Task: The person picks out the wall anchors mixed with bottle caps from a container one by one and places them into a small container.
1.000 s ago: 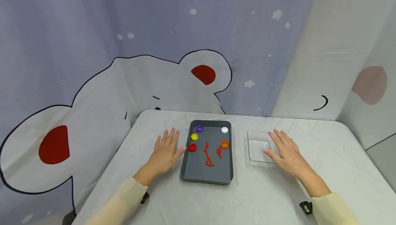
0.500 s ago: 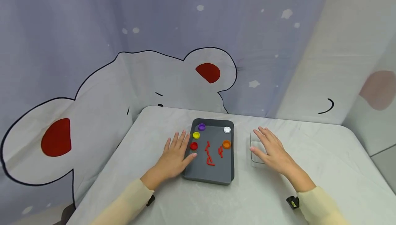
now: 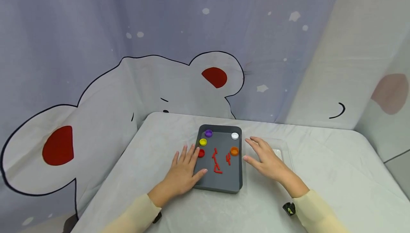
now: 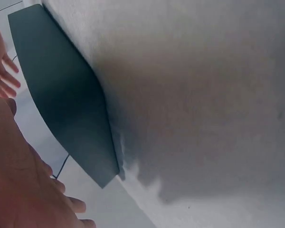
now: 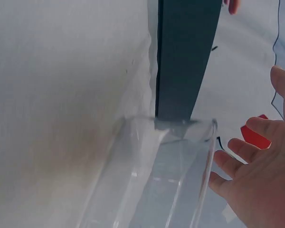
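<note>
A dark grey tray [image 3: 222,183] lies on the white cloth, with several short red sticks [image 3: 218,166] scattered in its middle. My left hand [image 3: 182,176] is over the tray's left edge, fingers spread and holding nothing. Its fingertips partly cover a red round cap [image 3: 201,153]. To the tray's right, my right hand [image 3: 268,161] hovers with extended fingers, also holding nothing. Beneath and beside that hand stands a clear plastic box [image 5: 166,175], partly hidden by it in the head view. An orange cap [image 3: 234,151] sits in the tray near the right fingertips.
Inside the tray are also a purple cap [image 3: 208,133], a yellow cap [image 3: 203,142] and a white cap [image 3: 235,136]. A printed curtain [image 3: 166,19] hangs behind the cloth-covered table [image 3: 336,161]. The tray's raised wall [image 4: 61,90] shows close up in the left wrist view.
My right hand has moved left, from above the clear box to near the tray's right edge. My left hand has shifted right, over the tray's left edge.
</note>
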{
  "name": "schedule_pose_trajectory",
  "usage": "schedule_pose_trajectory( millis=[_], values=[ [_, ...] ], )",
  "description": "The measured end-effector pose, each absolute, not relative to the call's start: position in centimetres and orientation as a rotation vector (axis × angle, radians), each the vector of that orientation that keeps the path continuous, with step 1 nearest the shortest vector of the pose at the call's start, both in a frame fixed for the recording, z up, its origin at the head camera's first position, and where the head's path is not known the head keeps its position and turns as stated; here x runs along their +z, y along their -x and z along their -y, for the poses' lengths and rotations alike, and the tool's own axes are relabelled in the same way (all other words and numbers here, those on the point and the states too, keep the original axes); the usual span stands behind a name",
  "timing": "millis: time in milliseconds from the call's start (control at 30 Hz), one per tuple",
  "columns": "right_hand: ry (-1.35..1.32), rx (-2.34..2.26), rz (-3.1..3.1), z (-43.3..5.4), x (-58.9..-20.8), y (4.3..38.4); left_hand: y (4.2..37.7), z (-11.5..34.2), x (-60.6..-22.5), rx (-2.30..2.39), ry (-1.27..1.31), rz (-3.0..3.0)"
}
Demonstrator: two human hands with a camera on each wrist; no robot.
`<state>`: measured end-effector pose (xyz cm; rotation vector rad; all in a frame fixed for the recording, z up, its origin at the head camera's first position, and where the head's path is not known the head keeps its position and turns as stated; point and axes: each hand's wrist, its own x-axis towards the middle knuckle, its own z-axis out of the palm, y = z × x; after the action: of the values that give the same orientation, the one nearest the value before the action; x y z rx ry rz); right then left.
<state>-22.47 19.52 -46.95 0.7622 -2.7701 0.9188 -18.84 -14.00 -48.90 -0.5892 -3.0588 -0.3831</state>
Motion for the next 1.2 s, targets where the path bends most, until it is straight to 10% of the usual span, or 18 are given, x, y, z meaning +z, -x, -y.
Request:
schedule_pose_trajectory(
  millis=[1200],
  values=[
    [-1.026, 0.858, 2.768, -13.6, -48.9, 24.1, 18.0, 13.6, -50.6, -0.291, 0.509, 3.145]
  ],
)
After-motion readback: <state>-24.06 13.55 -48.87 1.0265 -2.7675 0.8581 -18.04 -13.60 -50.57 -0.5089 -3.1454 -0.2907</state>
